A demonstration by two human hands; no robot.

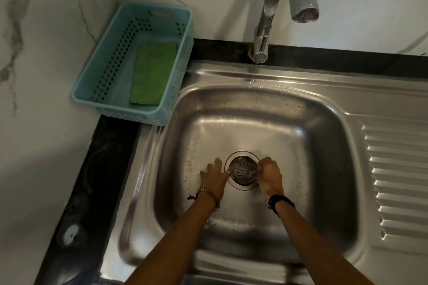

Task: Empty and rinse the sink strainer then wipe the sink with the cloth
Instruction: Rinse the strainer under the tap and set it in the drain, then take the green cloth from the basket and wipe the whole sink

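Observation:
The round metal sink strainer (245, 171) sits tilted in the drain of the steel sink (254, 109). My right hand (269, 174) pinches the strainer's right edge with closed fingers. My left hand (214, 174) lies flat on the basin floor just left of the drain, fingers spread, one fingertip touching the drain ring. A green cloth (152, 73) lies inside the blue basket (108, 65) at the sink's back left corner.
The tap (262, 37) rises at the back edge, with its spout (304, 10) over the basin and no water running. A ribbed draining board (398, 180) lies to the right. A black counter rim (92, 180) borders the sink on the left, beside a marble wall.

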